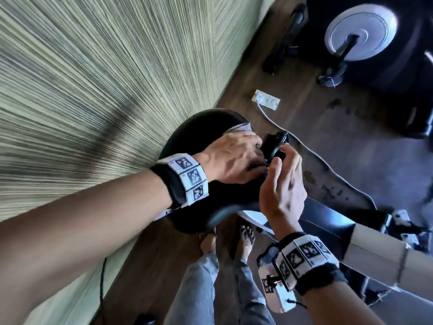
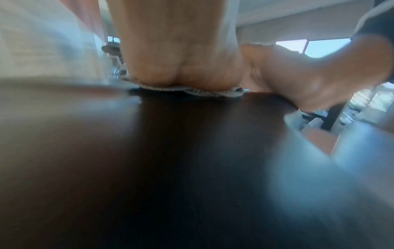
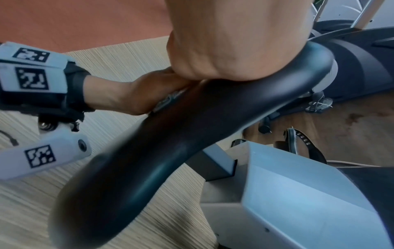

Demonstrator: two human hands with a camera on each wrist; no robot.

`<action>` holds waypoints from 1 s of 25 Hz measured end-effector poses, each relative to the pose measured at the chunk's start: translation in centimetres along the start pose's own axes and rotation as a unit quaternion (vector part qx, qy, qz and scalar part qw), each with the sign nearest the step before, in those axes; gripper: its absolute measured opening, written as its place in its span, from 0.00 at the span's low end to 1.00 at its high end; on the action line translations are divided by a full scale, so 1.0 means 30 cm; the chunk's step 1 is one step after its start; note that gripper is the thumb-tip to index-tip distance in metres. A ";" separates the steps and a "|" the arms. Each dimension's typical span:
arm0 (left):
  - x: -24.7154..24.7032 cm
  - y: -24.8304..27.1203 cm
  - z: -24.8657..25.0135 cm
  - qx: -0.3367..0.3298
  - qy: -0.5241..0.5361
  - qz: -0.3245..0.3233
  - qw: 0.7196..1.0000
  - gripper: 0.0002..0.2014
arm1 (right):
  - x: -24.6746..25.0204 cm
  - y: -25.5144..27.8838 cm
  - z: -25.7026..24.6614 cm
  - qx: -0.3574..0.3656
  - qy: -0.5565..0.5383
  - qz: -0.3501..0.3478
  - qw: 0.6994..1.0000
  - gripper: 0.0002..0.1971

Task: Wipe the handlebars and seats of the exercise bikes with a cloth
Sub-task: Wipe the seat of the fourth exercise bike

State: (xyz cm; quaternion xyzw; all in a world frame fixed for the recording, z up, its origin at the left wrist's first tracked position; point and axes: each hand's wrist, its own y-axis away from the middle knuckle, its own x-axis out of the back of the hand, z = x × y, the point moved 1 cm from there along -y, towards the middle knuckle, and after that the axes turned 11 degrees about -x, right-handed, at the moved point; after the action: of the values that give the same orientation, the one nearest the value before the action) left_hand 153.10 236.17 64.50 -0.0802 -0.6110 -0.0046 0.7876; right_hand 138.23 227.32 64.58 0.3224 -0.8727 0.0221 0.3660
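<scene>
Grip: left hand (image 1: 230, 158) flat, palm down, pressing the grey cloth (image 1: 241, 127) onto the black seat (image 1: 199, 127); cloth edge shows beyond the fingertips. Right hand (image 1: 282, 186) at the seat's narrow nose, fingers loosely curved against it; whether they close round it cannot be told.
Seat: just before the person, beside the striped wall (image 1: 82, 78). Smooth and glossy, probably firm padding, fixed on its post; likely slick.
Cloth: thin, limp, light; best held flat under the palm so it does not bunch.
Farther off: floor socket (image 1: 266, 99), second bike's flywheel (image 1: 360, 34).
</scene>
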 end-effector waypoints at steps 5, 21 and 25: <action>0.010 -0.022 -0.120 0.054 0.005 -0.060 0.997 0.24 | -0.001 -0.007 -0.001 0.016 0.037 0.011 0.999 0.27; 0.153 0.134 -0.107 0.534 0.055 0.039 0.843 0.17 | -0.011 -0.006 -0.005 0.051 0.099 0.007 0.994 0.22; 0.106 0.259 0.000 0.646 0.051 0.106 0.754 0.23 | -0.009 -0.005 -0.008 0.059 0.101 -0.006 0.993 0.21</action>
State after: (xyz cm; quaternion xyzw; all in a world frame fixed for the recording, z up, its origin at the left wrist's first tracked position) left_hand 154.72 244.13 66.63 0.3837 -0.4148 0.4704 0.6778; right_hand 138.61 227.41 64.54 0.3445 -0.8267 0.1043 0.4324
